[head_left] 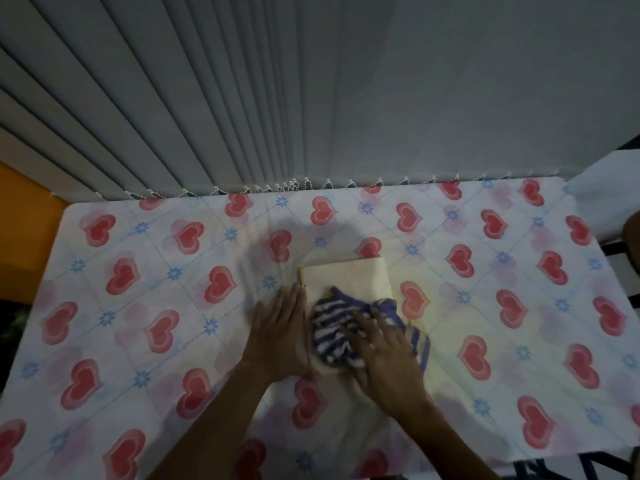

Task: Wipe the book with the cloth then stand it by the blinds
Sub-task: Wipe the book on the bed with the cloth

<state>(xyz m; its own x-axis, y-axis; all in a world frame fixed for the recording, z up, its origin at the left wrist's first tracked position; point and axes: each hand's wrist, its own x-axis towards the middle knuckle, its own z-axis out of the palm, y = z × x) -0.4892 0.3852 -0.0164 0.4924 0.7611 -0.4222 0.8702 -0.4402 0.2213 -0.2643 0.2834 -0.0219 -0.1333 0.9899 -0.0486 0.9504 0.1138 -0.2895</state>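
Note:
A cream-coloured book (349,277) lies flat on the table, its far half showing. A blue-and-white striped cloth (334,327) covers its near half. My right hand (384,351) presses flat on the cloth, fingers spread and blurred. My left hand (280,337) rests flat on the tablecloth against the book's left edge, fingers together and pointing away from me. The grey vertical blinds (242,109) hang behind the table's far edge.
A tablecloth with red hearts and blue flowers (138,271) covers the whole table. An orange surface (24,220) is at the far left. Something white (602,195) sits past the right far corner.

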